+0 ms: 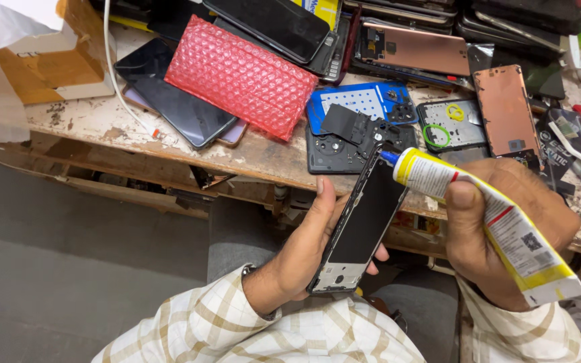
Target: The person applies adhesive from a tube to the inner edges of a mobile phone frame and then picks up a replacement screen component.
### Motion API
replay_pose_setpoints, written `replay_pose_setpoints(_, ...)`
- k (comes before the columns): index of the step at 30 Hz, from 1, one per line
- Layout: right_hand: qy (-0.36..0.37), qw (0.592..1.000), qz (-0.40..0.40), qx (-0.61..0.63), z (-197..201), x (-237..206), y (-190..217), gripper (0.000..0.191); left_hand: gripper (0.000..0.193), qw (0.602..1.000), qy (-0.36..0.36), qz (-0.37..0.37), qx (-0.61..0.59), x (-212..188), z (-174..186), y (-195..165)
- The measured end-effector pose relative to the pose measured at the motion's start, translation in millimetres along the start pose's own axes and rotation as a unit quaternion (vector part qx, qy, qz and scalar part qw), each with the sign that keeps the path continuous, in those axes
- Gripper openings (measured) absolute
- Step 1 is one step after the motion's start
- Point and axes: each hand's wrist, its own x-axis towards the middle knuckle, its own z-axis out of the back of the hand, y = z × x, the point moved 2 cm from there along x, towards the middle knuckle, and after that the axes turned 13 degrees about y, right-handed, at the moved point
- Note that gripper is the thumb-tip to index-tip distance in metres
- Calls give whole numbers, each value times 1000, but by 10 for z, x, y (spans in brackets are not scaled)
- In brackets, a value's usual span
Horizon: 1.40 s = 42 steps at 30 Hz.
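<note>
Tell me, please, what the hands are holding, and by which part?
Left hand grips the phone frame by its lower sides; right hand holds the glue tube around its middle.

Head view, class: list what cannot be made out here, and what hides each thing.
- Phone frame: its back, covered by the left hand.
- Glue tube: its middle, wrapped by the right hand; whether glue is coming out of the blue nozzle, too small.
- Stacked phones: cut by the top edge.
</note>
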Motion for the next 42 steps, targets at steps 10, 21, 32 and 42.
replay_pose_setpoints(10, -10, 999, 31, -6, 12, 11, 7, 21, 97, 1000, 2, 4, -13, -21, -6, 6)
replay_pose_setpoints(21, -32, 999, 4, 1, -16, -21, -28, 23, 97, 999, 15, -1, -43, -41, 14, 22)
replay_pose_setpoints(32, -31, 997, 44, -52, -44, -27, -56, 15, 100, 997, 32, 5, -66, -59, -27, -4)
replay_pose_setpoints(42, -46, 997, 59, -18, -55, -11, -45, 15, 100, 995, 47, -5, -93, -52, -28, 4)
